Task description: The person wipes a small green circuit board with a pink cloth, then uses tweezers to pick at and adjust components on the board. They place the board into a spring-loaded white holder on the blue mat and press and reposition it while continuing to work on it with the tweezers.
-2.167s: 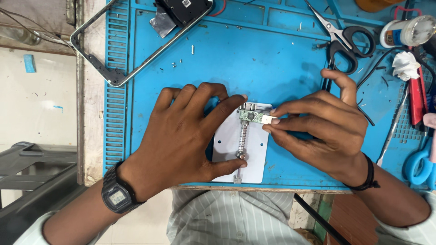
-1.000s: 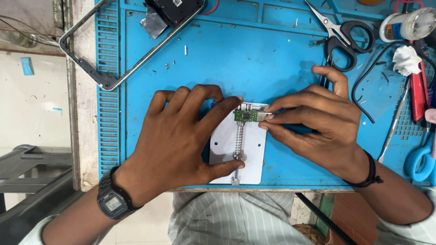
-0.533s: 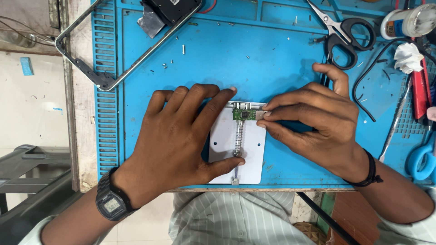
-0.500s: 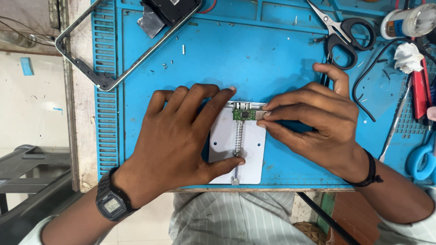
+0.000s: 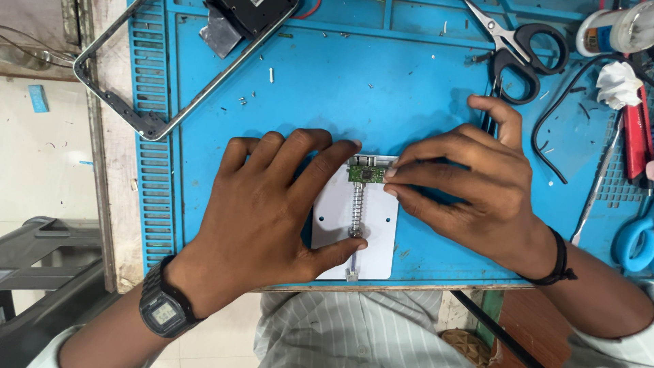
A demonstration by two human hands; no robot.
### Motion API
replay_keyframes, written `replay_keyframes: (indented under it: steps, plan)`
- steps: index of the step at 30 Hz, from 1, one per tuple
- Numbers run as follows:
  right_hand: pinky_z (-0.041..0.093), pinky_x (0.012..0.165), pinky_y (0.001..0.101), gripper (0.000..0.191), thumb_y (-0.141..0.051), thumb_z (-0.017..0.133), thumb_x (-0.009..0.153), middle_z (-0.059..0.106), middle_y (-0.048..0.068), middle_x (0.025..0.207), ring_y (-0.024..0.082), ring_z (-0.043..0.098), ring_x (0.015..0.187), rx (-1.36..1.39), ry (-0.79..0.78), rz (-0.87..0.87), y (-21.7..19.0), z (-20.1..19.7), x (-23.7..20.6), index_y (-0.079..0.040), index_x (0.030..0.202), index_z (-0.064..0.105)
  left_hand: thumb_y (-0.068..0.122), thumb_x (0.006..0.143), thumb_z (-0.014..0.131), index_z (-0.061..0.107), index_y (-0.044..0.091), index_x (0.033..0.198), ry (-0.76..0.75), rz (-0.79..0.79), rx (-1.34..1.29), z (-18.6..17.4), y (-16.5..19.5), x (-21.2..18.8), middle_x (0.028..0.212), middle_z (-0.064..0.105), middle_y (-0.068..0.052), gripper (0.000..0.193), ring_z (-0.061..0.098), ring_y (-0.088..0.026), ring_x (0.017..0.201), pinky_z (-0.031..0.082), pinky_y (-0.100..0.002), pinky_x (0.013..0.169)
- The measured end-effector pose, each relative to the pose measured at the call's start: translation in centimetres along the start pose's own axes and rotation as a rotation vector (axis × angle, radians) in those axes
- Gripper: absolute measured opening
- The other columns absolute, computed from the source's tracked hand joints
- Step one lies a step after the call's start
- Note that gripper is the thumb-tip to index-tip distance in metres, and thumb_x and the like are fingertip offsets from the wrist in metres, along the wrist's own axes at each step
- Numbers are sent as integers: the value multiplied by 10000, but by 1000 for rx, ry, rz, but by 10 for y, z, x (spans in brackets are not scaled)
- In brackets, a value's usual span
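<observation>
Two hands at the counter's near edge: left hand point(image 5: 272, 211) pressed flat on a white holder plate point(image 5: 378, 235), thumb on its spring slider; right hand point(image 5: 470, 191), fingers point(image 5: 409, 172) pinching a small green circuit board point(image 5: 364, 173) at the plate's top. Beyond, open blue mat point(image 5: 381, 82); farther off, a phone frame point(image 5: 129, 102), scissors point(image 5: 518, 48).

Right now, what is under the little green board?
The little green board sits at the top of a white holder plate, above its spring. The left hand covers the plate's left part, so that stays hidden.
</observation>
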State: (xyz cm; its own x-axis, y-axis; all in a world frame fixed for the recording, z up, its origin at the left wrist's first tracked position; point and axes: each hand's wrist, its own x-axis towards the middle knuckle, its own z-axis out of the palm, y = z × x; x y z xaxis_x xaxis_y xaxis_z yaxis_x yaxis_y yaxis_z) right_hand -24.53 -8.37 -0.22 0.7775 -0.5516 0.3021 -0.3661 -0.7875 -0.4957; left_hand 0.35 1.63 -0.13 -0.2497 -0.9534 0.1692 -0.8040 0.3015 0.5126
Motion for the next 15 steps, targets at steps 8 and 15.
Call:
replay_keyframes:
  steps: [8,15]
  plan:
    - [283,1164,501,128,-204,884,837,743,-27,1040,106,650,856,19,-35,-15,3,-2,-1,-210,937,804,625,780,757,594,160,1379,4,10,13,0,0,0,1245,569,-50,776,537,-259,1010,358,-464,850]
    - [287,1154,507,144,-199,887,838,739,-24,1045,105,632,826,-2,-44,-40,3,-5,2,-210,951,799,635,803,739,584,160,1391,3,13,21,0,0,0,1246,566,-48,772,534,-258,1007,358,-463,849]
